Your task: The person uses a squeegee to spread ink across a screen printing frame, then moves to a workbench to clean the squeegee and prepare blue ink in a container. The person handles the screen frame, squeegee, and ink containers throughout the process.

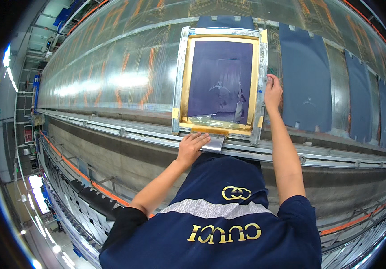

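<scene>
A screen-printing frame (263, 89) with pale metal sides and yellow tape inside lies on the long table, its mesh showing dark purple (215, 67). Clear, glossy ink (206, 120) pools along the near end of the mesh and up its right side. At the frame's near edge, my left hand (194, 147) is closed over a squeegee (213, 144) with a metal holder and an amber strip. My right hand (273, 93) pinches the frame's right side with bent fingers; the thumb is partly hidden.
Dark blue-grey fabric panels (305, 76) lie in a row to the right, and another panel shows behind the frame. A metal rail (134, 134) runs along the table's near edge. Orange piping (89, 178) and racks stand behind me.
</scene>
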Action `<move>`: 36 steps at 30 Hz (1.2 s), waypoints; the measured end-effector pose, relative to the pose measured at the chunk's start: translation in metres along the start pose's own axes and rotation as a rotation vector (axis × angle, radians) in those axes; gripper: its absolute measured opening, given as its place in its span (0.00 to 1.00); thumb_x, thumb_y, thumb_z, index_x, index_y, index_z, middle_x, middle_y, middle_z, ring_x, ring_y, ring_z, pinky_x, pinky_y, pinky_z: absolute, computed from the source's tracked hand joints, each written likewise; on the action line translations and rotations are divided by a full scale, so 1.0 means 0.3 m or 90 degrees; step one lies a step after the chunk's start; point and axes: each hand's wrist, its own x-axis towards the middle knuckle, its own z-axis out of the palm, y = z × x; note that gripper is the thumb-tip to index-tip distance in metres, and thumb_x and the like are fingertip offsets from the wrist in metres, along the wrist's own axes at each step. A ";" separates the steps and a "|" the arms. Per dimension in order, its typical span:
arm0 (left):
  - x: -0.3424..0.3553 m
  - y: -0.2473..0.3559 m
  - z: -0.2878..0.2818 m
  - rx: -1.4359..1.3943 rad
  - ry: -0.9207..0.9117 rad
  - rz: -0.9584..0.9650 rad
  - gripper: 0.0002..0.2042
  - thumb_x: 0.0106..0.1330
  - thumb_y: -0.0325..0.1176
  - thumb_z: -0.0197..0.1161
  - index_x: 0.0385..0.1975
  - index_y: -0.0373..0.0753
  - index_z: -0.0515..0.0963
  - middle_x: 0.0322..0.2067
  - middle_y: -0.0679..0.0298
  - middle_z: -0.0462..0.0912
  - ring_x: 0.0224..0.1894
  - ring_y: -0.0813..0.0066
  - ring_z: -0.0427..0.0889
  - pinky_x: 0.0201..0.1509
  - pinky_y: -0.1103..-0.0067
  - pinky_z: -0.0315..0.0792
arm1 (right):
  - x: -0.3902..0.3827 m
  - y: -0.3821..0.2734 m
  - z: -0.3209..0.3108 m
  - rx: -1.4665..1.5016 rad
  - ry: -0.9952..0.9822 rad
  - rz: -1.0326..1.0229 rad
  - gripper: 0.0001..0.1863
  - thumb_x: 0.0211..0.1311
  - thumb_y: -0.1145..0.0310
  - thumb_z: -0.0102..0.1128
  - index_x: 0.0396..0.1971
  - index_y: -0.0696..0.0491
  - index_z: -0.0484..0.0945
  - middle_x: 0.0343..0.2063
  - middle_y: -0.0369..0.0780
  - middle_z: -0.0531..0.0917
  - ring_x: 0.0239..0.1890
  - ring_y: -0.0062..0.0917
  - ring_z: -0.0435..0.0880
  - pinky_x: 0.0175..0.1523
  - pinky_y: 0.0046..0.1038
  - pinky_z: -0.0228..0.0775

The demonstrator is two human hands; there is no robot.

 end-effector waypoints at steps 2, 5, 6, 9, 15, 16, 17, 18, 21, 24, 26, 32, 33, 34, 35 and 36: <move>0.058 -0.015 -0.037 -0.027 -0.015 0.013 0.28 0.48 0.17 0.64 0.52 0.49 0.84 0.58 0.71 0.85 0.60 0.63 0.82 0.62 0.63 0.74 | -0.002 0.007 -0.007 0.004 0.020 -0.015 0.12 0.78 0.63 0.51 0.47 0.51 0.81 0.23 0.49 0.81 0.26 0.43 0.81 0.36 0.44 0.70; 0.364 -0.135 -0.031 -0.041 0.153 -0.038 0.25 0.50 0.17 0.64 0.48 0.51 0.86 0.47 0.66 0.89 0.42 0.62 0.88 0.40 0.65 0.78 | -0.003 -0.005 -0.003 0.014 0.036 -0.012 0.11 0.78 0.64 0.51 0.48 0.50 0.81 0.23 0.49 0.81 0.27 0.44 0.81 0.36 0.44 0.70; 0.464 -0.178 -0.031 -0.051 0.194 -0.121 0.23 0.51 0.19 0.64 0.47 0.51 0.87 0.40 0.62 0.89 0.36 0.56 0.87 0.37 0.65 0.78 | -0.011 -0.010 0.003 0.013 0.035 -0.015 0.11 0.77 0.64 0.51 0.48 0.50 0.81 0.24 0.49 0.81 0.27 0.44 0.82 0.36 0.44 0.70; 0.743 -0.284 -0.057 -0.028 0.198 -0.305 0.18 0.56 0.32 0.67 0.48 0.52 0.87 0.34 0.58 0.89 0.37 0.54 0.87 0.41 0.62 0.79 | -0.005 -0.014 0.008 0.014 0.045 -0.026 0.10 0.77 0.65 0.51 0.48 0.50 0.81 0.24 0.50 0.81 0.29 0.47 0.83 0.36 0.45 0.70; 0.984 -0.176 0.036 0.007 0.153 -0.182 0.16 0.53 0.29 0.68 0.42 0.54 0.90 0.38 0.60 0.90 0.41 0.56 0.88 0.45 0.63 0.79 | -0.006 -0.020 -0.001 0.035 0.029 0.012 0.10 0.76 0.66 0.52 0.47 0.51 0.81 0.23 0.51 0.80 0.26 0.48 0.82 0.35 0.45 0.70; 0.983 -0.150 0.057 0.018 0.106 -0.126 0.16 0.53 0.29 0.67 0.42 0.53 0.90 0.38 0.59 0.90 0.41 0.55 0.88 0.44 0.62 0.79 | -0.017 -0.015 -0.003 0.036 0.026 0.015 0.09 0.76 0.67 0.52 0.47 0.51 0.81 0.23 0.51 0.80 0.26 0.48 0.81 0.35 0.44 0.70; 0.989 -0.133 0.069 0.028 0.060 -0.074 0.17 0.53 0.29 0.67 0.42 0.53 0.90 0.37 0.59 0.90 0.40 0.54 0.87 0.43 0.61 0.79 | -0.016 -0.013 -0.003 0.038 0.020 0.016 0.09 0.76 0.67 0.52 0.47 0.51 0.81 0.23 0.51 0.80 0.26 0.48 0.81 0.34 0.44 0.70; 0.993 -0.124 0.082 0.038 0.021 -0.021 0.17 0.53 0.29 0.66 0.42 0.53 0.90 0.37 0.59 0.89 0.39 0.53 0.87 0.42 0.60 0.79 | 0.000 -0.015 -0.007 0.041 0.014 0.011 0.09 0.76 0.67 0.52 0.47 0.51 0.81 0.23 0.51 0.80 0.26 0.47 0.81 0.34 0.44 0.70; 0.797 -0.072 0.113 0.061 -0.070 0.061 0.19 0.52 0.23 0.64 0.43 0.52 0.89 0.43 0.66 0.91 0.44 0.62 0.88 0.40 0.64 0.74 | -0.007 -0.022 -0.023 0.023 0.019 0.025 0.09 0.76 0.67 0.53 0.47 0.51 0.81 0.23 0.51 0.80 0.26 0.48 0.81 0.34 0.44 0.69; 0.467 -0.070 0.136 0.051 -0.028 0.158 0.22 0.53 0.19 0.65 0.45 0.52 0.87 0.53 0.74 0.88 0.53 0.74 0.85 0.43 0.68 0.68 | -0.011 -0.024 0.000 0.025 0.020 0.032 0.09 0.76 0.66 0.53 0.47 0.50 0.81 0.23 0.51 0.80 0.26 0.48 0.81 0.34 0.45 0.69; 0.353 -0.074 0.118 0.043 -0.056 0.143 0.23 0.51 0.20 0.67 0.47 0.52 0.87 0.54 0.74 0.87 0.54 0.74 0.84 0.43 0.69 0.67 | -0.010 -0.011 0.007 0.017 0.012 0.037 0.09 0.77 0.65 0.53 0.47 0.50 0.81 0.23 0.51 0.80 0.26 0.48 0.81 0.34 0.46 0.69; 0.349 -0.149 -0.019 -0.093 -0.131 -0.224 0.17 0.52 0.29 0.74 0.44 0.45 0.87 0.36 0.64 0.90 0.36 0.62 0.87 0.39 0.67 0.75 | 0.000 0.003 0.009 -0.008 0.009 0.030 0.11 0.77 0.63 0.52 0.47 0.50 0.82 0.23 0.49 0.82 0.28 0.48 0.82 0.37 0.47 0.69; 0.388 -0.180 -0.016 -0.098 -0.171 -0.229 0.16 0.52 0.31 0.74 0.43 0.44 0.86 0.34 0.62 0.90 0.34 0.60 0.87 0.38 0.67 0.75 | 0.002 0.007 0.012 -0.020 0.023 0.012 0.11 0.77 0.63 0.51 0.47 0.50 0.82 0.23 0.49 0.81 0.28 0.47 0.82 0.38 0.47 0.69; 0.429 -0.214 -0.010 -0.103 -0.210 -0.232 0.16 0.52 0.32 0.74 0.43 0.42 0.86 0.32 0.59 0.89 0.33 0.58 0.87 0.37 0.67 0.76 | -0.001 0.002 0.015 -0.019 0.010 0.024 0.11 0.77 0.63 0.51 0.47 0.50 0.82 0.23 0.49 0.81 0.28 0.47 0.82 0.38 0.46 0.70; 0.468 -0.245 -0.007 -0.107 -0.249 -0.234 0.16 0.52 0.34 0.74 0.42 0.40 0.86 0.30 0.56 0.88 0.32 0.56 0.86 0.37 0.67 0.77 | -0.003 -0.007 0.015 -0.017 -0.002 0.035 0.11 0.77 0.63 0.51 0.47 0.50 0.82 0.23 0.49 0.81 0.28 0.46 0.82 0.38 0.46 0.70; 0.510 -0.263 -0.005 -0.137 -0.313 -0.208 0.17 0.52 0.35 0.74 0.42 0.40 0.86 0.31 0.55 0.88 0.34 0.55 0.87 0.39 0.65 0.78 | 0.000 -0.013 0.013 -0.016 -0.010 0.046 0.11 0.77 0.63 0.51 0.47 0.50 0.81 0.23 0.49 0.81 0.28 0.46 0.82 0.38 0.46 0.70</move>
